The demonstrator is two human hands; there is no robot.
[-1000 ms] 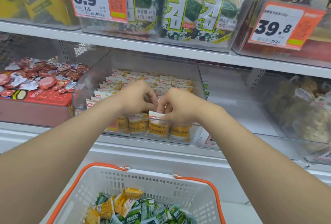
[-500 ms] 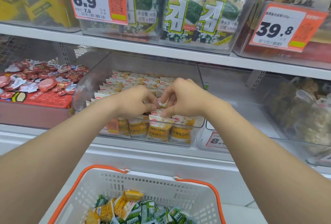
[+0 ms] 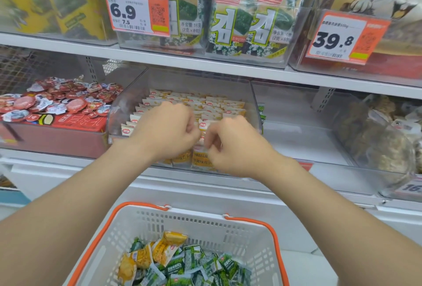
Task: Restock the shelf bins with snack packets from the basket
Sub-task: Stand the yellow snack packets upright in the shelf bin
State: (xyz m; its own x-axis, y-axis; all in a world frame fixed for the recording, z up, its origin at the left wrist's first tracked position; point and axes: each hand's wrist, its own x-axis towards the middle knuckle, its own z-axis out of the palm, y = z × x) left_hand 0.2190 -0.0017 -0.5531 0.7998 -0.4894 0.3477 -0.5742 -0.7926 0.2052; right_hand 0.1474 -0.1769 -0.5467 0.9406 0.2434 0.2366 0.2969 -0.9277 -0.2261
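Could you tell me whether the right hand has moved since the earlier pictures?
Yes. Judged against the clear bin, the right hand has come down and back, and is now over the bin's front wall.

one head view (wide-angle), close to the shelf (image 3: 205, 64), facing forward and down, with the basket (image 3: 194, 223) rim directly below.

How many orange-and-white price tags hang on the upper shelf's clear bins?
2. The orange-and-white paper price tag reading 6.9 fronts the clear plastic seaweed bin; the tag reading 39.8 fronts the right-hand clear bin. More may lie outside the frame.
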